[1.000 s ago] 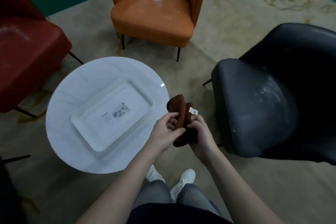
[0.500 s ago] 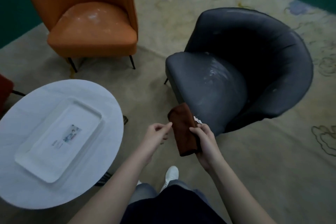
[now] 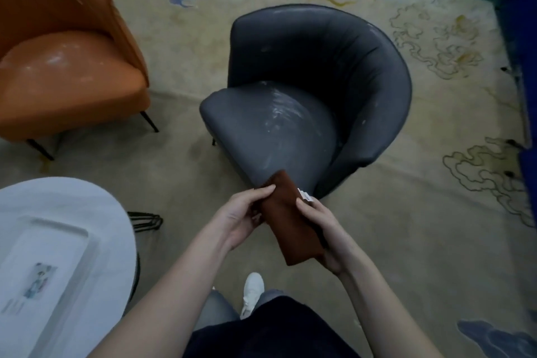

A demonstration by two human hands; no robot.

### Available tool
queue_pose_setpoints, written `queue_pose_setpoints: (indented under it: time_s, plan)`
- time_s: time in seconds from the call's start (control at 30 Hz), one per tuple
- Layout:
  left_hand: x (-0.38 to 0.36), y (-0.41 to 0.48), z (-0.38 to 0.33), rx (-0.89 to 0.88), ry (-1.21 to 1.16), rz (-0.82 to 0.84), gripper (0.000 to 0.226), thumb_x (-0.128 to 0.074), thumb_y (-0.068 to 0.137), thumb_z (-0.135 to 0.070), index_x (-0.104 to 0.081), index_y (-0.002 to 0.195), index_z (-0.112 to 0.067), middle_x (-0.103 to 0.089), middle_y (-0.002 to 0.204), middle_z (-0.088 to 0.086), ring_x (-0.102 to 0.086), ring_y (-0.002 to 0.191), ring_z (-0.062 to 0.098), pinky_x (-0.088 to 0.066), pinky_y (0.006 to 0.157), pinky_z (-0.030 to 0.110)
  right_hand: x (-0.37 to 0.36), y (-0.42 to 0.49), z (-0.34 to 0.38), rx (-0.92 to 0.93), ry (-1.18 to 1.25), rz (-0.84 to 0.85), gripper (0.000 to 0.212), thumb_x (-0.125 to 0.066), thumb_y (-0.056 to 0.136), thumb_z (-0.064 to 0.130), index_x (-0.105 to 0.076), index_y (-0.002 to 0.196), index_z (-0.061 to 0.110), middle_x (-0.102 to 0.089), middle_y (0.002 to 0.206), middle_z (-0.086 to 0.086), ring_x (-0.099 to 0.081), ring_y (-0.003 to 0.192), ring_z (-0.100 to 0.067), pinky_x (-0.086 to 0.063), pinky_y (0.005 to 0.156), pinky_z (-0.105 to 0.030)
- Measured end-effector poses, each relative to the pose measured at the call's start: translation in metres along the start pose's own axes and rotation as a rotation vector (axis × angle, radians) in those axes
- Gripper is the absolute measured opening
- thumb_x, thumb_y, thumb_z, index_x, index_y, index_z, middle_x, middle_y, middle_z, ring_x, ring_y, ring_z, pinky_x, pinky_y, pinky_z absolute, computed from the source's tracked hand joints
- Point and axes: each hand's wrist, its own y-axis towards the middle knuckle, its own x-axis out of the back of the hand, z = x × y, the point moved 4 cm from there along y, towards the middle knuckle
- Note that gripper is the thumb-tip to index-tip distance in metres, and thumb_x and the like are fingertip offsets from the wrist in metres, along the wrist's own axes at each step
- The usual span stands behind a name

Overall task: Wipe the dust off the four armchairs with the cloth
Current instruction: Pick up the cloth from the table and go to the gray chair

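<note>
A folded brown cloth [image 3: 286,222] with a white tag lies between both hands, just in front of the dark grey armchair [image 3: 313,102]. My right hand [image 3: 325,234] cups it from below and the right, thumb on top. My left hand [image 3: 244,213] pinches its upper left edge with thumb and fingers. White dust streaks mark the grey seat [image 3: 279,125]. An orange armchair [image 3: 66,67] with pale dust on its seat stands at the left.
A round white table [image 3: 110,227] carrying a white tray [image 3: 55,264] sits at the lower left, close to my left arm. Patterned beige carpet [image 3: 421,227] lies under everything. A blue object [image 3: 526,67] lines the right edge.
The view has swung right, so the grey armchair is now centred and the red chair is gone. My left hand, off the cloth half a second ago, grips its edge again.
</note>
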Motion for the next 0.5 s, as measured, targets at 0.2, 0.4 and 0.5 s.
queue_pose_setpoints:
  time_s: [0.2,0.4,0.5]
  plan:
    - [-0.033,0.015,0.0,0.026,0.191,0.111,0.028,-0.074,0.072,-0.02,-0.07,0.098,-0.012,-0.071,0.086,0.001,-0.065,0.076,0.01,-0.048,0.065,0.02,0.026,-0.01,0.0,0.048,0.129,-0.105,0.047,-0.063,0.087,0.036,-0.06,0.128,0.013,-0.065,0.124,-0.023,-0.058,0.119,-0.042,-0.05,0.097,-0.046]
    - [-0.06,0.043,0.005,0.098,0.392,0.228,0.035,-0.076,0.074,-0.025,-0.072,0.105,-0.01,-0.07,0.096,0.006,-0.063,0.089,0.017,-0.044,0.084,0.029,0.053,-0.019,-0.005,0.106,0.305,-0.276,0.037,-0.061,0.089,0.027,-0.061,0.125,0.017,-0.068,0.122,-0.017,-0.063,0.115,-0.033,-0.053,0.092,-0.04]
    - [-0.067,0.064,-0.001,0.063,0.538,0.19,0.044,-0.081,0.076,-0.028,-0.068,0.114,-0.009,-0.07,0.103,0.007,-0.064,0.093,0.02,-0.047,0.093,0.035,0.066,-0.023,-0.004,0.149,0.426,-0.366,0.032,-0.055,0.096,0.022,-0.06,0.127,0.016,-0.072,0.116,-0.01,-0.07,0.098,-0.017,-0.059,0.073,-0.027]
